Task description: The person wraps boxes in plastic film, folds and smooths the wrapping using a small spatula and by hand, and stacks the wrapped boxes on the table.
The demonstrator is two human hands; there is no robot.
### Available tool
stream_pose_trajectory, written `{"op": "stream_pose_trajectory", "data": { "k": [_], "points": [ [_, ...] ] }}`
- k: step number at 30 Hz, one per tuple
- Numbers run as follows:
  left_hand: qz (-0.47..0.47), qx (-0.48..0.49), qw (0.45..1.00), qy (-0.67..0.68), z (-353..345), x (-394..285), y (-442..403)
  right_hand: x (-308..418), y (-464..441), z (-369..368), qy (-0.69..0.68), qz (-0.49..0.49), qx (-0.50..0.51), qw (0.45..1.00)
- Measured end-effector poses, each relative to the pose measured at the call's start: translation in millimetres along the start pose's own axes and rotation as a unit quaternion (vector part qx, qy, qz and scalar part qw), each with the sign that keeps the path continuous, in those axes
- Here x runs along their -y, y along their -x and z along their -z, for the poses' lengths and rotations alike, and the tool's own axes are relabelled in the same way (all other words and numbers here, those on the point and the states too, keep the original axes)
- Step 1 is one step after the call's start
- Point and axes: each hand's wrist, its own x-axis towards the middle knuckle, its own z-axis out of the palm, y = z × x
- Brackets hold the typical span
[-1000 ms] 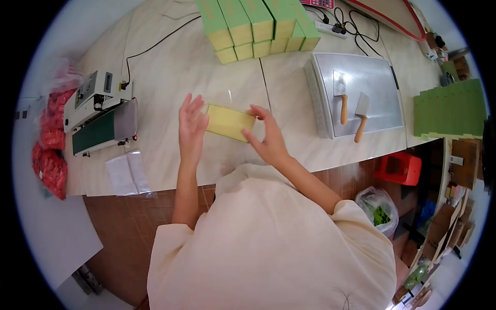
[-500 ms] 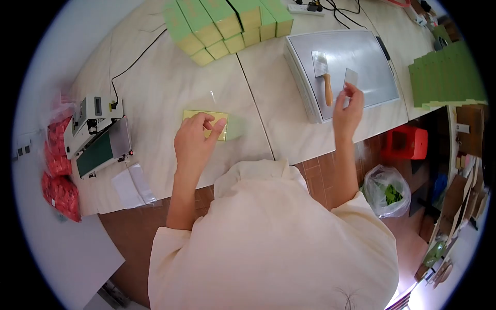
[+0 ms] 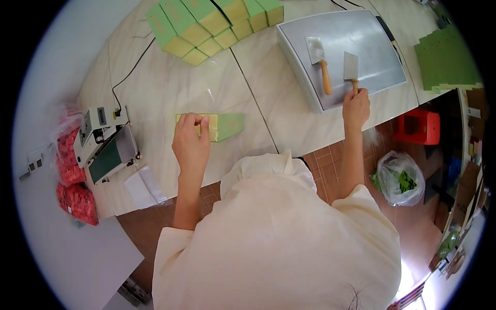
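Observation:
My right hand (image 3: 356, 109) is closed round the wooden handle of a scraper (image 3: 351, 66), whose flat metal blade points away from me over a grey metal-topped plate (image 3: 380, 62). Left of it, a second scraper (image 3: 325, 76) with a wooden handle lies on the same plate. My left hand (image 3: 191, 137) rests at the near left part of a green and yellow box (image 3: 229, 126), fingers curled and thumb close to them. Whatever lies between those fingertips is too small to make out. A shiny strip of clear film (image 3: 210, 94) shows just beyond the box.
Stacked green and yellow boxes (image 3: 206, 23) stand at the back; more green boxes (image 3: 449, 57) are at far right. A white machine (image 3: 98, 126) and folded white sheets (image 3: 143, 188) sit at left. A red stool (image 3: 419, 126) and a plastic bag (image 3: 400, 178) are on the floor.
My right hand has taken hold of the second scraper's handle, and its blade now shows fully. The left hand stays at the box. The whole view has shifted slightly.

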Motion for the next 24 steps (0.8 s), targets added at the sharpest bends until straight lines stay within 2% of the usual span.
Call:
{"op": "stream_pose_trajectory", "data": {
  "k": [2, 5, 9, 12, 15, 16, 18, 24],
  "points": [
    [0.006, -0.002, 1.0, 0.002, 0, 2, 0, 1, -5, 2, -0.05, -0.093, 0.06, 0.993],
    [0.015, 0.003, 1.0, 0.001, -1, 9, 0, 4, -4, 7, -0.116, -0.105, 0.057, 0.986],
    [0.001, 0.005, 1.0, 0.005, -5, 23, -3, 29, 2, 50, -0.175, -0.072, 0.031, 0.981],
    [0.024, 0.026, 0.999, 0.026, -4, 25, -4, 59, 23, 84, -0.317, 0.107, 0.122, 0.934],
    [0.023, 0.025, 0.999, 0.028, -5, 26, -5, 97, 51, 115, -0.408, 0.269, 0.201, 0.849],
    [0.024, 0.025, 0.999, 0.031, -6, 28, -5, 103, 54, 122, -0.406, 0.27, 0.201, 0.85],
    [0.008, 0.009, 0.999, 0.034, -9, 32, -4, 114, 59, 130, -0.355, 0.406, 0.225, 0.812],
    [0.012, 0.015, 0.999, 0.047, -6, 30, -4, 132, 66, 130, -0.313, 0.458, 0.208, 0.805]
  ]
}}
